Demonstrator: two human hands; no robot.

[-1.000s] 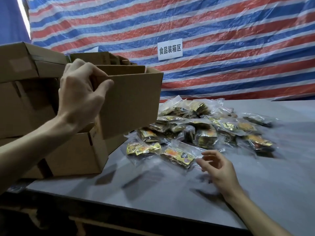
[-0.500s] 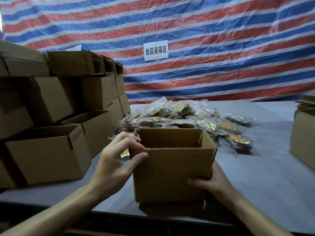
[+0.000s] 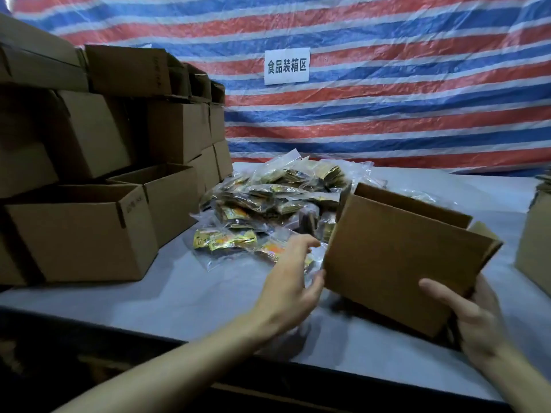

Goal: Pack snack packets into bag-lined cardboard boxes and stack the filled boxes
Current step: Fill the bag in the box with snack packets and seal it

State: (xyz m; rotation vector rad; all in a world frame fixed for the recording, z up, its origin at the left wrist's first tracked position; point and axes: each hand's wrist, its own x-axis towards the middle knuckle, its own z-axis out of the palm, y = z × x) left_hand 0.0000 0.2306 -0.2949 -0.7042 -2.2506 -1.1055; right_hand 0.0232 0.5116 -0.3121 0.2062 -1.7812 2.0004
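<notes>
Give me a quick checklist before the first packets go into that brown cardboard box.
1. Brown cardboard box held: ok, right hand grips its lower corner.
2. Box level on grey table: not ok, tilted.
3. Top flaps open: ok.
4. Bag liner inside: cannot tell, interior hidden.
5. Left hand free: ok, open, beside the box.
6. Clear-wrapped snack packets within reach: ok, heaped just ahead.

Your table [image 3: 167,296] has a pale grey top with a dark front edge. On its left side stands a stack of cardboard boxes [image 3: 77,234], the lowest ones open-topped. A heap of snack packets [image 3: 268,204] lies in the middle, toward the back. Another box [image 3: 535,242] sits at the right edge.
</notes>
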